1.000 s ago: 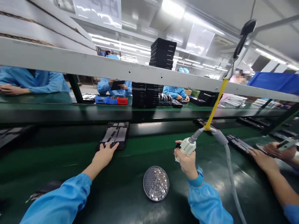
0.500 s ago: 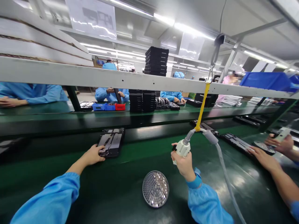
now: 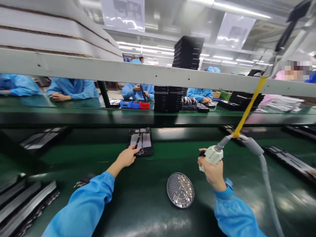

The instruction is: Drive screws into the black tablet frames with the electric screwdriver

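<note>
Touches flat device point(image 3: 146, 140) with curled left hand point(image 3: 126, 156), unclear if gripping; probably stiff, fragile, best held by near rim. Clasps tool point(image 3: 213, 154) in right hand point(image 3: 213, 172).

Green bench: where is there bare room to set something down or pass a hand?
Bare patches lie between the left sleeve and the round dish, and between the open device at the left hand and the right hand. Crowded: lower left, with a row of slanted pieces, and right, where a grey cable hangs near another flat unit.
</note>
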Available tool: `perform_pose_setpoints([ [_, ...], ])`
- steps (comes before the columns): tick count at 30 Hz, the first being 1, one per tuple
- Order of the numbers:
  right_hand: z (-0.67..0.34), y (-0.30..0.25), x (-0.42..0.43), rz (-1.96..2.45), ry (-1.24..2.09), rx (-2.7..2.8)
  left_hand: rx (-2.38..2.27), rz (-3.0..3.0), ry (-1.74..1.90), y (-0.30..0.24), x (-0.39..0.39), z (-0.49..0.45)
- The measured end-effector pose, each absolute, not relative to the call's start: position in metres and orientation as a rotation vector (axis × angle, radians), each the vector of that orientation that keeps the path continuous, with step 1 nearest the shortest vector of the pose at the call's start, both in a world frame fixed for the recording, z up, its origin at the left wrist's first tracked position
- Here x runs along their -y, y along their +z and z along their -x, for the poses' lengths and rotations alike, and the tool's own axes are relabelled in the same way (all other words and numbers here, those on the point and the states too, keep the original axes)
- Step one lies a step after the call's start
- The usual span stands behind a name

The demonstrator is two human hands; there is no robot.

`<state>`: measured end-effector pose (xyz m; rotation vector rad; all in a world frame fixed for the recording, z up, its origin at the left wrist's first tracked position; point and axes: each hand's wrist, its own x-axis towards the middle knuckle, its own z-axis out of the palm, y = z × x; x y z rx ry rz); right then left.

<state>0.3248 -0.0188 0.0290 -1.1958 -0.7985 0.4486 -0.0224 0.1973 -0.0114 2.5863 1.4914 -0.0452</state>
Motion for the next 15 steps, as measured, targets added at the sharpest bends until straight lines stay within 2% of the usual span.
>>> perform_pose_setpoints([
  [10,-0.327,0.028,0.02,1.211,0.447,0.835,-1.511,-2.636,-0.044,0.005,-0.21,0.023],
  [15,-0.337,0.032,0.024,1.114,0.53,0.927,-1.509,-2.723,0.008,0.007,-0.164,0.003],
])
